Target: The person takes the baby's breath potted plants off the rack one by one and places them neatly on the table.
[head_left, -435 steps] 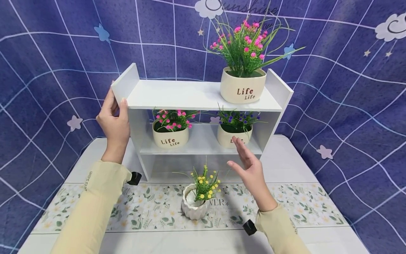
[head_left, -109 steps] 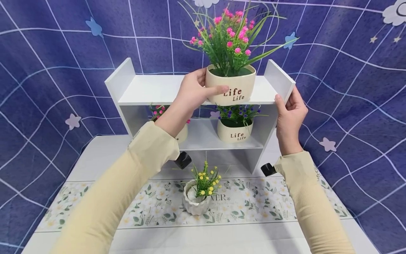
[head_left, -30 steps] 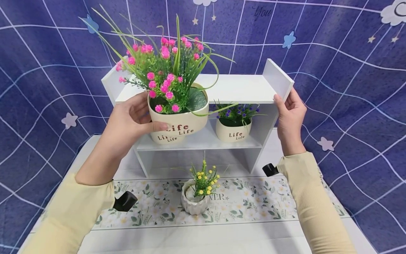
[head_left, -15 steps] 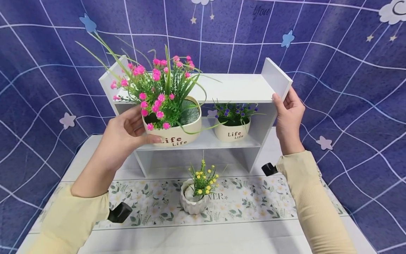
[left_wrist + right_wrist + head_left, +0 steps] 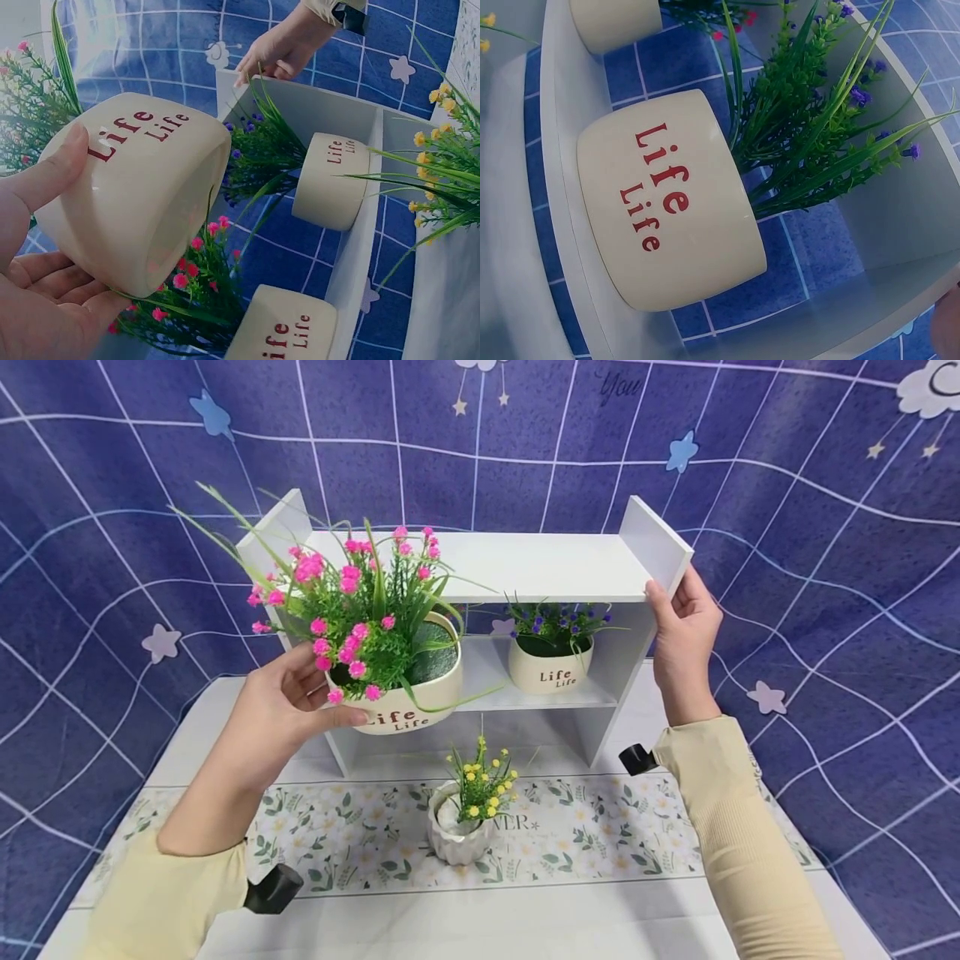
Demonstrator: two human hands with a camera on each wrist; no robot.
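My left hand (image 5: pixel 281 710) grips the left side of a cream flowerpot (image 5: pixel 420 706) with pink flowers and long grass leaves, thumb across its "Life" lettering. The pot hangs tilted in front of the shelf, hiding most of the middle board's left half. In the left wrist view a second pink-flowered pot (image 5: pixel 285 326) shows on that board, behind the held one. My right hand (image 5: pixel 686 635) pinches the right side panel of the white shelf (image 5: pixel 555 564) near its upper front corner. Below it on the middle board stands a pot with blue-purple flowers (image 5: pixel 551 672), large in the right wrist view.
On the table in front of the shelf stands a small ribbed white pot (image 5: pixel 461 847) with yellow flowers. A floral runner (image 5: pixel 600 839) crosses the white tabletop (image 5: pixel 480 922). A blue curtain (image 5: pixel 480 460) with white grid lines hangs behind and at both sides.
The pink-flowered pot came off the shelf's top board in my left hand, then moved left, forward and down. My right hand, earlier raised before the shelf, now holds its right panel.
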